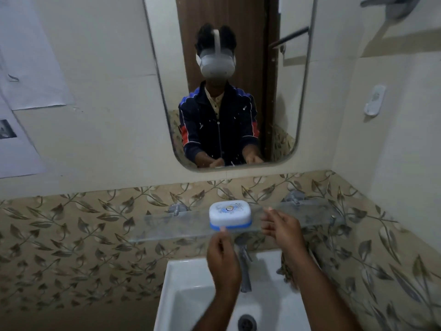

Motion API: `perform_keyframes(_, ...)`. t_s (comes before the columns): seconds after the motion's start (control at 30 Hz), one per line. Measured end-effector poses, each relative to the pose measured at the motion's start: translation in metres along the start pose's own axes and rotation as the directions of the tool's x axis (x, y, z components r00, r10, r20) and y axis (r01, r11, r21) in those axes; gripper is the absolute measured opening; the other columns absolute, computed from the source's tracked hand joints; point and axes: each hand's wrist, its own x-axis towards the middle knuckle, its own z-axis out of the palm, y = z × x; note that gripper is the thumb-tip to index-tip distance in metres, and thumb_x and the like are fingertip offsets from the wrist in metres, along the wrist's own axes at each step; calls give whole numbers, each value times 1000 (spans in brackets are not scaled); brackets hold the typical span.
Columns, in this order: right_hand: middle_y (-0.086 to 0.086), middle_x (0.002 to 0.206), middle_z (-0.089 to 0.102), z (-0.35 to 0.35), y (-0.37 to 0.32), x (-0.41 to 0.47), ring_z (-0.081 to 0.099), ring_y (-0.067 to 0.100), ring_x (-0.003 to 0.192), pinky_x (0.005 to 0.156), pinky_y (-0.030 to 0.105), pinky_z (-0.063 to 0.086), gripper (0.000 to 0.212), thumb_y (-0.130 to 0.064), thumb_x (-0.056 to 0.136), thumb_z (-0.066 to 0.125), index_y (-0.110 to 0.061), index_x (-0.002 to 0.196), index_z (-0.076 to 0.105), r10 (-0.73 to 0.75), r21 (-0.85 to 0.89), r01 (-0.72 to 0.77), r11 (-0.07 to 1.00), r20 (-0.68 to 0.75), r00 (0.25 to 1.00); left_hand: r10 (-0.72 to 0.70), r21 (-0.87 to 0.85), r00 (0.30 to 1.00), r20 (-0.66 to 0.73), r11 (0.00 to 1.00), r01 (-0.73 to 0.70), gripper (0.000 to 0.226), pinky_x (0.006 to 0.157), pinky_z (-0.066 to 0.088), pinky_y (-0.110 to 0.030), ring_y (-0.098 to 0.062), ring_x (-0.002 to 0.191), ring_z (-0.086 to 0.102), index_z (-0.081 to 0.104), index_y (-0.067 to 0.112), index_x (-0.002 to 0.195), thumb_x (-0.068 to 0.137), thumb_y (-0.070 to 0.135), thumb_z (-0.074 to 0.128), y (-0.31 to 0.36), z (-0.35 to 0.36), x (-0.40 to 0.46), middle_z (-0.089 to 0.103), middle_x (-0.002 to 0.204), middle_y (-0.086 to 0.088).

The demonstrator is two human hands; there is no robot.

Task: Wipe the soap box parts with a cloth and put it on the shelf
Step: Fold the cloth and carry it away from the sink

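While the closed soap box [230,216], a rounded white plastic case with a blue printed lid and a blue band round its base, sits on the clear glass wall shelf [167,225], both hands are raised to it from six o'clock. The left hand [223,261] comes up at the box's six o'clock with its fingers curled, and its thumb tip touches the blue band at the near edge; whether it actually pinches the box cannot be told. The right hand [282,229] hovers at the box's three o'clock, fingers spread and loosely bent, just beside the case but not touching it, holding nothing.

At six o'clock from the shelf stands a metal tap [244,266], rising over a white ceramic basin [181,295] with a dark round drain [247,323] at its bottom. Something dark and patterned [285,266] lies on the basin's rim at the tap's three o'clock, partly hidden by the right forearm; what it is cannot be told. Behind the shelf runs a band of beige tiles with a leaf pattern [71,223]. At twelve o'clock hangs a rounded rectangular mirror [238,80], reflecting a person in a dark jacket with a white headset. A small white wall hook [374,100] sits at the mirror's three o'clock, and sheets of paper [31,68] are stuck to the wall at its nine o'clock.
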Motion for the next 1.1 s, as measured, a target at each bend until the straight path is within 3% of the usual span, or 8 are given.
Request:
perform_keyframes(0.1, 7, 76, 72, -27, 14, -34, 62, 12, 54, 49, 23, 52, 20, -14, 99, 54, -7, 96, 73, 22, 142, -20, 990, -12, 1000, -306, -122, 911, 277, 929, 349, 54, 46, 28, -26, -17, 45, 38, 55, 8, 64, 104, 41, 40, -20, 25, -51, 44, 51, -8)
perform_keyframes(0.23, 14, 86, 72, -60, 52, -51, 64, 18, 66, 55, 23, 54, 22, -12, 99, 52, -2, 102, 72, 111, 186, -100, 977, -54, 992, -603, -249, 711, 362, 672, 697, 55, 46, 32, -26, -18, 48, 41, 60, 7, 74, 101, 49, 40, -43, 52, -66, 51, 55, -8)
perform_keyframes(0.47, 11, 92, 73, -93, 94, -22, 68, 21, 84, 78, 30, 56, 30, -28, 100, 52, -4, 103, 70, 385, 534, -306, 789, -42, 922, -730, -518, 511, 453, 251, 818, 46, 75, 47, -31, -24, 76, 56, 63, 6, 99, 99, 46, 41, -97, 94, -51, 60, 92, -14)
perform_keyframes(0.6, 11, 104, 69, -113, 130, 9, 66, 22, 99, 87, 31, 52, 47, -45, 101, 40, -7, 109, 66, 495, 637, -281, 718, -183, 850, -776, -465, 482, 407, 277, 840, 49, 91, 48, -34, -26, 97, 62, 66, 9, 115, 99, 48, 41, -142, 120, -47, 65, 113, -14)
perform_keyframes(0.7, 5, 87, 57, -121, 159, 24, 59, 16, 79, 76, 26, 49, 37, -42, 100, 45, -10, 100, 63, 623, 679, -314, 664, -270, 734, -847, -339, 438, 301, 335, 879, 53, 85, 50, -31, -23, 95, 65, 64, 10, 128, 94, 50, 51, -173, 135, -54, 65, 101, -6)
perform_keyframes(0.8, 12, 82, 57, -118, 176, 30, 57, 22, 69, 66, 25, 51, 47, -36, 97, 56, -2, 129, 54, 727, 699, -411, 585, -227, 648, -873, -212, 390, 292, 338, 917, 51, 101, 46, -37, -30, 119, 58, 62, 13, 128, 91, 49, 60, -200, 143, -61, 62, 123, -9)
perform_keyframes(0.93, 29, 141, 49, -112, 192, 31, 43, 42, 135, 112, 47, 36, 49, -34, 97, 57, 1, 131, 52, 760, 665, -499, 555, -162, 629, -828, -137, 330, 453, 301, 944, 52, 107, 47, -44, -35, 115, 63, 63, 5, 127, 90, 41, 67, -225, 156, -56, 68, 123, -19)
perform_keyframes(1.1, 15, 113, 62, -121, 204, 30, 64, 23, 89, 79, 31, 53, 57, -38, 93, 62, -1, 136, 50, 724, 593, -516, 618, -174, 668, -840, -60, 288, 459, 294, 954, 55, 100, 53, -45, -36, 106, 70, 67, -2, 118, 82, 40, 77, -245, 168, -47, 72, 115, -21)
